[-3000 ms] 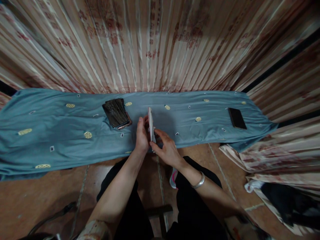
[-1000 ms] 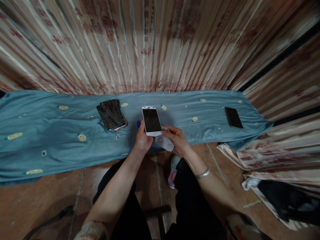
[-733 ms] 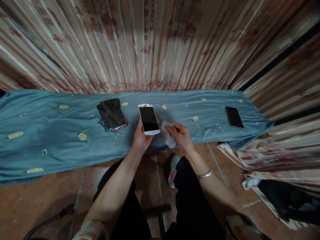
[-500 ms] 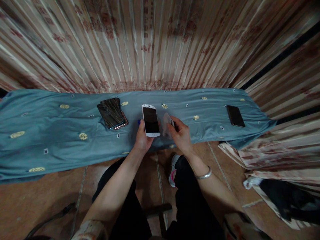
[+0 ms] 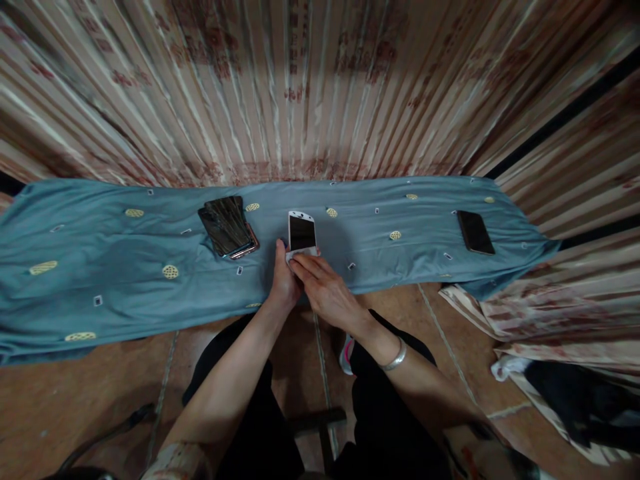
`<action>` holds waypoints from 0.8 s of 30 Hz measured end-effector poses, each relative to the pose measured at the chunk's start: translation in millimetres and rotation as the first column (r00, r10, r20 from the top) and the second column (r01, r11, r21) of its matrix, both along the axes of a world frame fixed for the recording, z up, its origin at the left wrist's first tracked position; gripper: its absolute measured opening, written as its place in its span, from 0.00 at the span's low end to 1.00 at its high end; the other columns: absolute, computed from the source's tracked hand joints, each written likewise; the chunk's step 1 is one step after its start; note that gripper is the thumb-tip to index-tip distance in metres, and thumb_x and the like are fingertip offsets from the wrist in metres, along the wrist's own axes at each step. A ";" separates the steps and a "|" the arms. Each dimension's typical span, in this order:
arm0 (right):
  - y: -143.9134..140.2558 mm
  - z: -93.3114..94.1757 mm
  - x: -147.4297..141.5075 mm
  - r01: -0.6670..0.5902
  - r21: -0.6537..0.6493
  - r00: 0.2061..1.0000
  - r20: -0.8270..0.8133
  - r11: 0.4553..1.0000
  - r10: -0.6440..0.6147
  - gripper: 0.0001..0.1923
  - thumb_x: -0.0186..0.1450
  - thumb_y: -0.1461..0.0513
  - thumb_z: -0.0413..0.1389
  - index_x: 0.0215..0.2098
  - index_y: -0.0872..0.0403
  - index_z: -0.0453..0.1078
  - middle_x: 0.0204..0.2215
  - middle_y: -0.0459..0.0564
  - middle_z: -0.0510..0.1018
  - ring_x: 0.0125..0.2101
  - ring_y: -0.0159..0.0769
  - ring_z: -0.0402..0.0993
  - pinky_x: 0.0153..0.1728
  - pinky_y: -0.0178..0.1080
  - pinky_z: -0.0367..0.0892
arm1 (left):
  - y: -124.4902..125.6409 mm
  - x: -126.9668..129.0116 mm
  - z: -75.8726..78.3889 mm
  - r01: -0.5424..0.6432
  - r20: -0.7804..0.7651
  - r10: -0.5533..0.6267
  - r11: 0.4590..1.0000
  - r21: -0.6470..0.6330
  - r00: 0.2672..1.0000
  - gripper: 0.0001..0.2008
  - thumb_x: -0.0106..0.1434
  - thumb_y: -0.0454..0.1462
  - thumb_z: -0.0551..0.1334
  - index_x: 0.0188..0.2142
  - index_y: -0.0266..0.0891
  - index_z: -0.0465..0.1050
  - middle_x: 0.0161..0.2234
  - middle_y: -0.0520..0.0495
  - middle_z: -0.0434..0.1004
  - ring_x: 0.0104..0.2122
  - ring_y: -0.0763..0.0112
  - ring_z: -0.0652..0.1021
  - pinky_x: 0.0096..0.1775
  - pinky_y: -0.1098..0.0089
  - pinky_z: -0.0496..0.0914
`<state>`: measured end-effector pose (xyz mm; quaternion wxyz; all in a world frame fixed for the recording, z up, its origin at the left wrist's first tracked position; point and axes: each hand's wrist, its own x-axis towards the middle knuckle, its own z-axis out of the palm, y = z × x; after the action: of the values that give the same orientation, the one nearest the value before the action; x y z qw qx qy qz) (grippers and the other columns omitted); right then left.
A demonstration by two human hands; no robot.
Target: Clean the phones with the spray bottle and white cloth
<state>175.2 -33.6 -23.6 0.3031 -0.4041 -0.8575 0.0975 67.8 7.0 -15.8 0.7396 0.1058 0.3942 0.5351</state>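
Head view: a patterned curtain [image 5: 320, 107] hangs beyond a long blue cloth [image 5: 125, 257], which bears a fanned stack of dark phones [image 5: 227, 225] at left, its lower ones mostly hidden. Near the middle, the right hand [image 5: 327, 293] and left hand [image 5: 286, 277] meet, a broad stretch of cloth parting them from a lone dark phone [image 5: 475, 232] at right. Between them, toward the cloth's near edge, the left grasps a white phone [image 5: 303, 233]; the right covers its near end, a pale strip [image 5: 300, 253] there is hard to make out, and whether the right clenches anything I cannot tell.
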 end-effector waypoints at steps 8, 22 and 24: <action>12.2 2.7 4.3 0.073 -0.030 0.997 0.025 0.997 -0.072 0.30 0.69 0.72 0.43 0.68 0.58 0.62 0.65 0.60 0.69 0.65 0.47 0.64 0.66 0.54 0.64 | -13.8 8.9 8.0 -0.148 0.025 0.149 0.988 -0.034 0.988 0.21 0.76 0.43 0.49 0.38 0.37 0.78 0.36 0.45 0.84 0.55 0.60 0.79 0.59 0.64 0.72; 42.1 -2.5 8.4 0.174 -0.057 0.984 -0.019 0.983 -0.175 0.34 0.66 0.73 0.42 0.71 0.60 0.57 0.69 0.59 0.64 0.70 0.43 0.55 0.70 0.54 0.57 | -25.3 6.9 -15.3 -0.052 0.013 0.051 0.995 0.088 0.999 0.14 0.72 0.40 0.56 0.47 0.38 0.78 0.54 0.39 0.81 0.67 0.59 0.68 0.64 0.59 0.66; 44.2 -3.8 8.7 0.169 -0.055 0.985 -0.033 0.984 -0.171 0.35 0.66 0.73 0.41 0.71 0.58 0.57 0.69 0.58 0.64 0.70 0.43 0.56 0.70 0.55 0.56 | -25.9 5.5 -16.0 -0.041 0.003 0.041 0.994 0.101 0.999 0.13 0.71 0.39 0.57 0.46 0.38 0.79 0.53 0.38 0.82 0.67 0.57 0.68 0.64 0.58 0.66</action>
<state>183.9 10.6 -27.4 0.3158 -0.4819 -0.8110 0.1012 73.3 -18.9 -31.8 0.7223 0.1348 0.3683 0.5696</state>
